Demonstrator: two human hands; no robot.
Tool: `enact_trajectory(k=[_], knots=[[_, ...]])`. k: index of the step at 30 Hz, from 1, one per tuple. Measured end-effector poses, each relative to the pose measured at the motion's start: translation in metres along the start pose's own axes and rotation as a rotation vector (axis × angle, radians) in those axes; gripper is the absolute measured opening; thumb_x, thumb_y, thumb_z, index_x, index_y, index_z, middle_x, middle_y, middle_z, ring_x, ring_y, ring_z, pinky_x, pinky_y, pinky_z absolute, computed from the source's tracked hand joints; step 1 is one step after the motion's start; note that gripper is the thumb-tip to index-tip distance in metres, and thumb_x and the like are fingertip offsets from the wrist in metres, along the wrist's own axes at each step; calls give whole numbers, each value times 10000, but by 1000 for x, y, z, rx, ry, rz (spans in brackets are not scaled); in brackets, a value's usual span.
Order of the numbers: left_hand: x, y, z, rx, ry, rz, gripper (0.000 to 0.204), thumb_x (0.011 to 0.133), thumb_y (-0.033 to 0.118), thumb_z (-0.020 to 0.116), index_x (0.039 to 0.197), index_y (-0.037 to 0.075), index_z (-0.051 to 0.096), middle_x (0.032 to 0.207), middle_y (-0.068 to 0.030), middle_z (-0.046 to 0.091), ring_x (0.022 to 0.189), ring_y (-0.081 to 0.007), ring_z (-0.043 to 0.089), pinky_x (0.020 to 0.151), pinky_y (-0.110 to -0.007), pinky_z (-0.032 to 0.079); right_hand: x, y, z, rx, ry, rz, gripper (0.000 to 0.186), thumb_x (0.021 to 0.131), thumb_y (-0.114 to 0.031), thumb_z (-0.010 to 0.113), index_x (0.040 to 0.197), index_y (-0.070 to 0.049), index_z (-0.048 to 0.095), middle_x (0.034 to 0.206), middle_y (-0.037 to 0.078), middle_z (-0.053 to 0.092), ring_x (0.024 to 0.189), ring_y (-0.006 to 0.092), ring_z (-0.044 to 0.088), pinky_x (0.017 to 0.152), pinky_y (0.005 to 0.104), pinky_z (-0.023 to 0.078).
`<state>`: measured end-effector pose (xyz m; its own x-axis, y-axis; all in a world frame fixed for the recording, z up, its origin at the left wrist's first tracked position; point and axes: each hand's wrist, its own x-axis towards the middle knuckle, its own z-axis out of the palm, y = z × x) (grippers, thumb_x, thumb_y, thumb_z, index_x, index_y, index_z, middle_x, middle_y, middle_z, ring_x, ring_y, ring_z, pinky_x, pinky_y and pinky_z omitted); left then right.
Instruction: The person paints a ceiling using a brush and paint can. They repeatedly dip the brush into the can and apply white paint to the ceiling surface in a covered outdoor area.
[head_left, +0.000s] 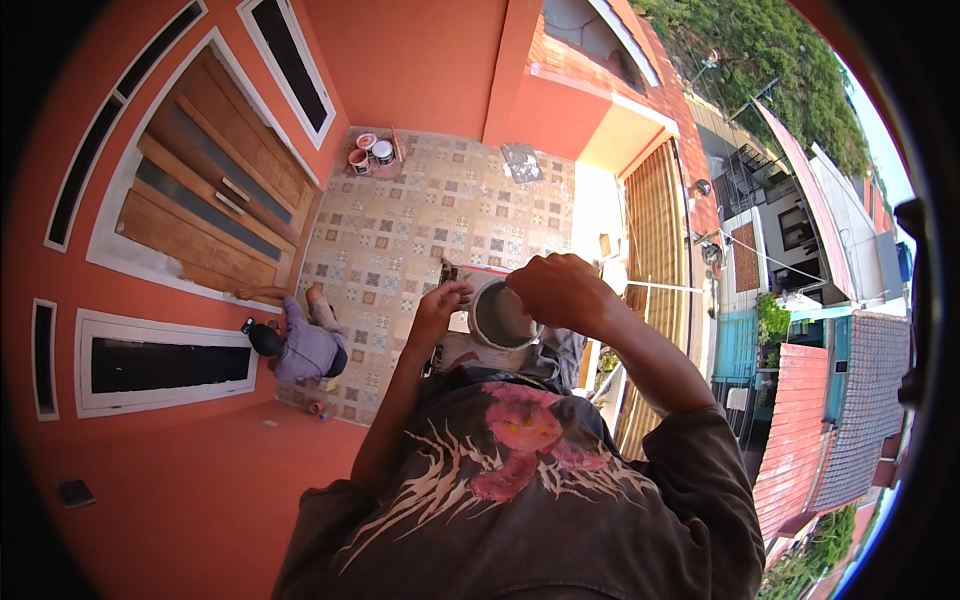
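Observation:
In front of my torso stands a round bucket (478, 328) with a pale rim and smooth grey stuff (504, 318) inside. My right hand (562, 292) is closed in a fist over its right far rim; whatever is in the fist is hidden. Left of the bucket is my left hand (445, 305), its fingers loosely bent and apart, with nothing seen in them. Under the bucket is a stained surface (455, 350), mostly covered by the bucket and my body. Dark cloth (566, 352) bunches at its right side.
Patterned floor tiles (400, 240) lie well below. A crouching person (310, 345) reaches toward a wooden door (200, 190) at left. Paint pails (370, 152) stand by the far wall, and a stained grey board (522, 163) lies nearby. Striped slats (655, 270) rise at right.

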<state>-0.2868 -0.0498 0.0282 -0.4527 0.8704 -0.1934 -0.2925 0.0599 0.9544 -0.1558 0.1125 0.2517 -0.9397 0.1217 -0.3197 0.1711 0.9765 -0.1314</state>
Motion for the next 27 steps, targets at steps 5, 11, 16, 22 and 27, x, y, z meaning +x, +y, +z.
enact_trajectory(k=[5,11,16,22,27], knots=[[-2,-3,0,30,-7,19,366,1008,179,485,1280,-40,592,1226,-138,657,1136,-215,629,1002,-345,483,12,-15,12,-83,-24,-13,68,729,-87,702,750,-28,729,773,208,711,751,340,732,630,420,580],[-2,-3,-1,41,-16,21,371,1010,179,490,1288,-47,587,1225,-141,658,1138,-213,629,1005,-344,480,11,-17,13,-77,-13,9,56,729,-90,719,756,-43,735,771,190,717,750,331,733,631,414,581],[-1,-4,-1,45,-20,30,370,1005,176,498,1289,-44,587,1225,-136,658,1127,-209,633,1007,-341,478,-1,-6,5,5,-2,60,101,775,-142,713,822,-53,722,815,160,722,803,329,723,689,426,567],[-3,-1,2,62,-13,34,368,1002,177,510,1288,-38,595,1233,-122,652,1130,-191,620,1008,-336,473,1,-4,12,41,-37,91,128,795,-171,726,846,-55,709,832,155,719,841,329,714,712,441,554],[-5,2,4,69,-11,45,356,1002,155,506,1285,-40,598,1246,-126,645,1141,-192,613,1011,-337,473,7,-13,22,-3,-23,81,122,748,-70,660,821,-20,744,841,208,729,801,353,738,691,431,592]])
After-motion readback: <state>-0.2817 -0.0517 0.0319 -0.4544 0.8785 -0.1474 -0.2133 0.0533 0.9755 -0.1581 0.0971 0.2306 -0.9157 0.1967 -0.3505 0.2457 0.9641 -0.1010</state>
